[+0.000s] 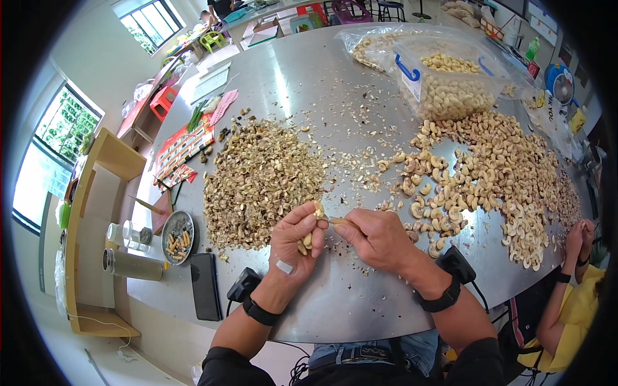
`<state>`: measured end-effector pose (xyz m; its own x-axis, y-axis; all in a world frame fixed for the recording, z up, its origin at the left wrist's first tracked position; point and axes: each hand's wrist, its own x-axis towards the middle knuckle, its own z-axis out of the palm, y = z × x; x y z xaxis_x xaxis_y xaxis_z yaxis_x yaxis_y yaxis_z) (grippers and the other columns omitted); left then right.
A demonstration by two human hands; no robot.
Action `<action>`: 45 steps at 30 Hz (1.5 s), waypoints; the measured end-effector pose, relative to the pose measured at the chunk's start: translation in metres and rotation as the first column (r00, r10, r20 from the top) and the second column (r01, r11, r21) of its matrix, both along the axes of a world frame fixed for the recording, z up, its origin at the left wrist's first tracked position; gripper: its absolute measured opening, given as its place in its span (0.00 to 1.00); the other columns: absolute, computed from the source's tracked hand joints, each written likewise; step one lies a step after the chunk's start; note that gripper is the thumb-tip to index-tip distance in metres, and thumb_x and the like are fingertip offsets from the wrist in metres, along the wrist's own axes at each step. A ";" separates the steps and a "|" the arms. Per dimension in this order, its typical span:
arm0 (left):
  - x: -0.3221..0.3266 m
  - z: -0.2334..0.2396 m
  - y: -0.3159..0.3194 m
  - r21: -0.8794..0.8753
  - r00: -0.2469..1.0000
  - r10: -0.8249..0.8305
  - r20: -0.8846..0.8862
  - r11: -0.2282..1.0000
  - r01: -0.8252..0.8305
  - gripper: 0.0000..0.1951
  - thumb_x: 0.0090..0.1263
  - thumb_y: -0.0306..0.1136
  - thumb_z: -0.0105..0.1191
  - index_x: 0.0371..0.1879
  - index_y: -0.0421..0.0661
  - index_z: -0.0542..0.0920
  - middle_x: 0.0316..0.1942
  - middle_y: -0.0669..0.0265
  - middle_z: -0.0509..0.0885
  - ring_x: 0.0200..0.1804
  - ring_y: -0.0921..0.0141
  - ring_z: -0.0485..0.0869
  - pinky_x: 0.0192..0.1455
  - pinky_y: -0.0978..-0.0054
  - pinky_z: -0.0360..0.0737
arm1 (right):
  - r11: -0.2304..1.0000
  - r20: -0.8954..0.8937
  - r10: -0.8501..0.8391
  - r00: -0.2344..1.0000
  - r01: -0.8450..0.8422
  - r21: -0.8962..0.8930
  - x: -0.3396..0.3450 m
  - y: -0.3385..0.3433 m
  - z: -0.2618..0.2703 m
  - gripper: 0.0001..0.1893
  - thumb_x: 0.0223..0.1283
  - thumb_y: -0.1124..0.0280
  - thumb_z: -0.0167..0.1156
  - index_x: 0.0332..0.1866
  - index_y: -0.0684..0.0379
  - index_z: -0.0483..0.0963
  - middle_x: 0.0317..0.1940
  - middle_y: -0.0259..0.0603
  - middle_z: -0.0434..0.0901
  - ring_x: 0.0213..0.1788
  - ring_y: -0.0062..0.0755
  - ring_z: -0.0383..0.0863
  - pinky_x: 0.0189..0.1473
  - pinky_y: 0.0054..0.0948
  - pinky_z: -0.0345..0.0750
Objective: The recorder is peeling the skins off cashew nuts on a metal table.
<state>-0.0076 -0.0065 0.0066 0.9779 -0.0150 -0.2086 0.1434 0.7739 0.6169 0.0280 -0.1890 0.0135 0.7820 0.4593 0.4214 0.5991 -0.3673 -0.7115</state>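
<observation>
My left hand [295,236] pinches a cashew nut [319,211] between thumb and fingertips. A few more cashew kernels [306,242] are tucked in its curled lower fingers. In my right hand [379,236] is a small knife with a wooden handle [344,221]; its short metal tip touches or nearly touches the pinched nut. Behind my left hand spreads a heap of broken skins and scraps [263,178]. To the right of my right hand lie loose cashews [439,217], leading into a larger pile of cashews [502,164].
A clear plastic box [410,91] of pale cashews stands behind the pile. At left are a metal ashtray [192,241] with cigarette butts, a black phone [204,284] and a metal flask [137,265]. Another person's hands [579,236] are at the right edge of the steel table [357,309].
</observation>
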 end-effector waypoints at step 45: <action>0.001 -0.002 -0.001 -0.022 0.998 -0.051 0.031 0.998 0.051 0.10 0.69 0.22 0.49 0.47 0.37 0.76 0.34 0.53 0.82 0.21 0.70 0.77 0.18 0.80 0.74 | 1.000 -0.153 0.007 0.988 -0.006 0.013 0.002 0.000 0.000 0.13 0.63 0.64 0.57 0.29 0.64 0.75 0.19 0.50 0.75 0.21 0.49 0.76 0.24 0.38 0.69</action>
<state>-0.0068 -0.0071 0.0049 0.9815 -0.0693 -0.1782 0.1647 0.7798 0.6040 0.0301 -0.1893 0.0137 0.8348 0.4600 0.3025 0.4850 -0.3543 -0.7996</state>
